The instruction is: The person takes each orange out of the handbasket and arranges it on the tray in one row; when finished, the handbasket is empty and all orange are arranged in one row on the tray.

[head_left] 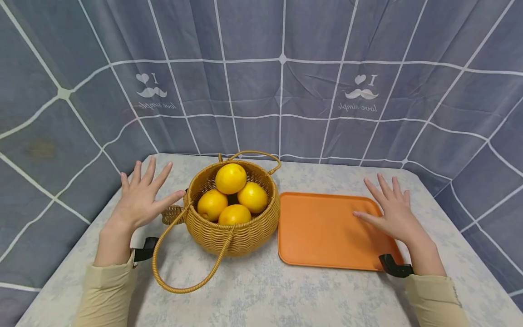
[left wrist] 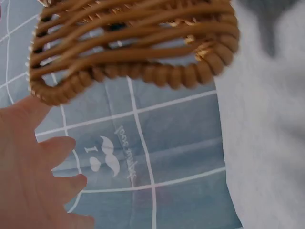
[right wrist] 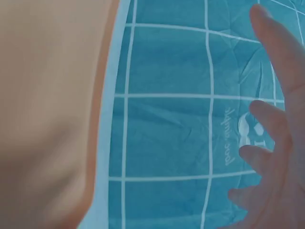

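Note:
In the head view a round wicker basket (head_left: pixel 241 240) stands left of centre, holding several yellow fruits, probably lemons or oranges (head_left: pixel 231 178). To its right an orange tray (head_left: pixel 323 231) lies flat with nothing on it. My left hand (head_left: pixel 140 200), fingers spread, hovers left of the basket, its thumb near the woven tail-like part (head_left: pixel 172 214). That woven part (left wrist: pixel 143 47) looms large in the left wrist view, above the hand (left wrist: pixel 28 171). Over the tray's right edge my right hand (head_left: pixel 394 213) is spread, holding nothing; the right wrist view shows its fingers (right wrist: pixel 281 52).
A pale patterned cloth covers the table (head_left: pixel 261 290). One basket handle (head_left: pixel 185 289) loops out toward the front left, another (head_left: pixel 257 153) toward the back. A blue-grey checked curtain (head_left: pixel 253 91) hangs behind and at both sides.

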`<control>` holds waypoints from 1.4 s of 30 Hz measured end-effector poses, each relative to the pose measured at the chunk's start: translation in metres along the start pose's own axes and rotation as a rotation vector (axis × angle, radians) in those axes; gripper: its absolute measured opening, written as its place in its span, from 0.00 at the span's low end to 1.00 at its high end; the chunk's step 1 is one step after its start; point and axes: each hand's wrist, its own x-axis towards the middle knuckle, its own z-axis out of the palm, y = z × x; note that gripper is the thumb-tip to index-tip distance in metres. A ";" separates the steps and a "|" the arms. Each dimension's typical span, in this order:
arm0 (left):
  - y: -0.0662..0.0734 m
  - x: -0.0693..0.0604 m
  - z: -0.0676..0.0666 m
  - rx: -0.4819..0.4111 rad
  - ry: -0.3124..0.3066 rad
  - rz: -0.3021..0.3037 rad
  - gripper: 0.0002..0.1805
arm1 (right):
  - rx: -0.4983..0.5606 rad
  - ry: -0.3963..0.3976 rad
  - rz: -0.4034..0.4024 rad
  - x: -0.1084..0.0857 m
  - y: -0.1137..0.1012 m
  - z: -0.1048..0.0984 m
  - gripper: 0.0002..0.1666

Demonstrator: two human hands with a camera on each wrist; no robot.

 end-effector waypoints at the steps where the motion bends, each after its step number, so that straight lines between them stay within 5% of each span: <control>1: 0.001 0.000 0.000 -0.025 0.001 0.014 0.43 | 0.042 0.004 -0.006 0.001 -0.001 0.000 0.55; 7: 0.009 0.000 -0.001 -0.240 -0.028 0.096 0.40 | 0.286 -0.009 -0.022 0.012 -0.014 -0.008 0.55; 15: 0.015 0.003 0.003 -0.506 -0.098 0.107 0.38 | 0.462 -0.055 -0.077 0.043 -0.050 -0.023 0.54; 27: 0.019 0.007 0.010 -0.798 -0.039 0.136 0.30 | 0.775 -0.196 -0.193 0.099 -0.123 -0.028 0.48; 36: 0.018 0.009 0.015 -0.858 -0.054 0.147 0.25 | 0.848 -0.353 -0.183 0.139 -0.174 -0.017 0.44; 42: 0.016 0.011 0.018 -0.810 -0.097 0.095 0.24 | 0.769 -0.453 -0.216 0.159 -0.200 -0.001 0.41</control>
